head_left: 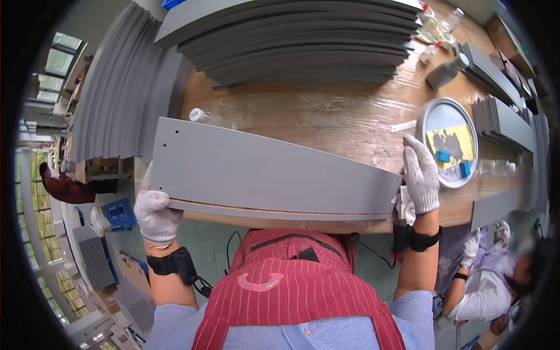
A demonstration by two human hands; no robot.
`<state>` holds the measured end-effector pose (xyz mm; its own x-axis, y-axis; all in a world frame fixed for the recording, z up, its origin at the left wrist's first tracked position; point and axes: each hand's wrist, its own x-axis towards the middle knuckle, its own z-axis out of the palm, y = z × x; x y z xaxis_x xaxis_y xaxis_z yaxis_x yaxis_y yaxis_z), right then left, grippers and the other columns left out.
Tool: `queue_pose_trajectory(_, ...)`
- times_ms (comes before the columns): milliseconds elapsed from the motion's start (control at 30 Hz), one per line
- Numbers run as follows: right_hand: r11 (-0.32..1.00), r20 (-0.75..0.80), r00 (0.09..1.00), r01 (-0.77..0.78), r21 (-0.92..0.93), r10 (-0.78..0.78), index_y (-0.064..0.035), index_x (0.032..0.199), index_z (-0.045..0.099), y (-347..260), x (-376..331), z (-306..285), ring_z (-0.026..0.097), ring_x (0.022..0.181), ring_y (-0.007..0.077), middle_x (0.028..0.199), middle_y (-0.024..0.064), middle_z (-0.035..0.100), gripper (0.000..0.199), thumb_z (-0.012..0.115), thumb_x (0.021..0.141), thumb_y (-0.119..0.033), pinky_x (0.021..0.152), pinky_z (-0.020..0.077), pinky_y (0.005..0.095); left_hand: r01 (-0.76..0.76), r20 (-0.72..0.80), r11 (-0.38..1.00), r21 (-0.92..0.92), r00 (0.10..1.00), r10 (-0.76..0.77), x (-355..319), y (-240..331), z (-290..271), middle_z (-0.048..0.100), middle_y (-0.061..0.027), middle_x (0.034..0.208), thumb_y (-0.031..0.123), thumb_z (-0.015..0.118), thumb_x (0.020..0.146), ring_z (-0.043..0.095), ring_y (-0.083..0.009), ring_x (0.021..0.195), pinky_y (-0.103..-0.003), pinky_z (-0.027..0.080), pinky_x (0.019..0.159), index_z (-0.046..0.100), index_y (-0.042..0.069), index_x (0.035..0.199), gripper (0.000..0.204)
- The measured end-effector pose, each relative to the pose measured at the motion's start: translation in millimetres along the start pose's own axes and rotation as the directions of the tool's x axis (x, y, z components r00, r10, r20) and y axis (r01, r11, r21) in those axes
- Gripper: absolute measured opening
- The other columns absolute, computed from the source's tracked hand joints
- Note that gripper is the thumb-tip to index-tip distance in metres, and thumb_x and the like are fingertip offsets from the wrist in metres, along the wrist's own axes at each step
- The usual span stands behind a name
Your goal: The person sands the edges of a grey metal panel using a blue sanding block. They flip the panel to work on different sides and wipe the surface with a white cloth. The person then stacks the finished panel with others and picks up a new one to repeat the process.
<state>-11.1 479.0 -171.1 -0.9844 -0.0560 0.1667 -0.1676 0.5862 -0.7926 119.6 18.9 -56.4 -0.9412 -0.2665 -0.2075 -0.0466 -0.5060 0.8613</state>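
Brown wood shows through the creased clear film on the table (303, 119), and that slick cover could let anything set on it slide. At its far side the flat stack (291, 46) of grey boards rises with uneven edges; a knock there might shift the upper boards. Nearer, the tapered grey panel (262, 169) lies between the person's 2 hands along the table's near edge, wide end left, with 3 dark holes in that end. If either side loses it, I judge it could tip toward the apron (291, 268).

Right of the panel sits the round lid (446, 112), holding a yellow sheet (465, 135) smeared with grey paste; a swing of the narrow end could push the lid or pick up a smudge. The gloved left hand (157, 214) is curled round the wide end at its near corner. The gloved right hand (421, 177) is flat, fingers straight and close together against the narrow end, so its hold looks weaker. Just past the far left edge, the white-capped bottle (197, 115) could be bumped if the panel turns. Smallest, 2 blue blocks (443, 156) in the lid could spill if it is jolted.
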Motion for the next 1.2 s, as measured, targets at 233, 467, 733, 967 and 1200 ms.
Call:
queue_pose_trajectory(233, 0.825, -0.062, 0.862, -0.458, 0.332, 0.504, 0.0025, 0.121, 0.065, 76, -63, -38, 0.065, 0.091, 0.0126, 0.107, 0.0074, 0.070, 0.029, 0.057, 0.100, -0.016, 0.082, 0.0518, 0.0254, 0.019, -0.183, 0.994, 0.110, 0.983, 0.001, -16, 0, -60, 0.063, -0.0180, 0.117, 0.010, 0.058, 0.071, 0.067, -0.0311, 0.104, -0.042, 0.059, 0.087, 0.047, -0.003, 0.139, 0.070)
queue_pose_trajectory(467, 0.898, -0.060, 0.915, -0.378, 0.225, 0.400, -0.0004, 0.112, 0.069, 51, -78, -16, 0.069, 0.095, 0.0223, 0.106, 0.0152, 0.072, 0.027, 0.068, 0.090, -0.015, 0.087, 0.0516, 0.0322, 0.037, -0.112, 0.992, 0.117, 0.993, -0.024, -13, 24, -87, 0.065, -0.0167, 0.113, 0.011, 0.060, 0.072, 0.066, -0.0318, 0.105, -0.048, 0.055, 0.095, 0.052, -0.001, 0.133, 0.063)
queue_pose_trajectory(733, 0.997, 0.555, 0.829, 0.060, 0.041, -0.072, -0.0046, 0.124, 0.063, -44, -26, 3, 0.065, 0.103, 0.0370, 0.110, 0.0204, 0.068, 0.067, 0.080, 0.070, -0.041, 0.090, 0.0505, 0.0415, -0.067, 0.019, 0.988, 0.141, 0.998, 0.065, 21, 3, -65, 0.062, -0.0160, 0.121, 0.015, 0.060, 0.080, 0.060, -0.0313, 0.113, -0.049, 0.048, 0.101, 0.049, -0.001, 0.135, 0.059)
queue_pose_trajectory(967, 0.966, 0.415, 0.881, 0.151, 0.211, -0.228, -0.0056, 0.087, 0.068, -104, -19, 55, 0.065, 0.079, 0.0392, 0.080, 0.0169, 0.066, 0.047, 0.078, 0.070, -0.049, 0.070, 0.0498, 0.0467, -0.304, 0.012, 0.932, 0.200, 0.951, 0.308, 40, 28, -83, 0.058, -0.0151, 0.127, 0.021, 0.059, 0.089, 0.056, -0.0277, 0.117, -0.045, 0.045, 0.102, 0.046, -0.001, 0.138, 0.056)
queue_pose_trajectory(1200, 0.821, 0.231, 0.948, 0.050, 0.569, -0.217, -0.0029, 0.091, 0.066, -232, -9, 134, 0.065, 0.087, 0.0377, 0.086, 0.0189, 0.066, 0.037, 0.076, 0.075, -0.035, 0.077, 0.0508, 0.0442, -0.396, 0.040, 0.877, 0.273, 0.915, 0.401, 52, 30, -91, 0.054, -0.0143, 0.132, 0.026, 0.058, 0.097, 0.052, -0.0242, 0.122, -0.042, 0.042, 0.104, 0.043, -0.002, 0.141, 0.054)
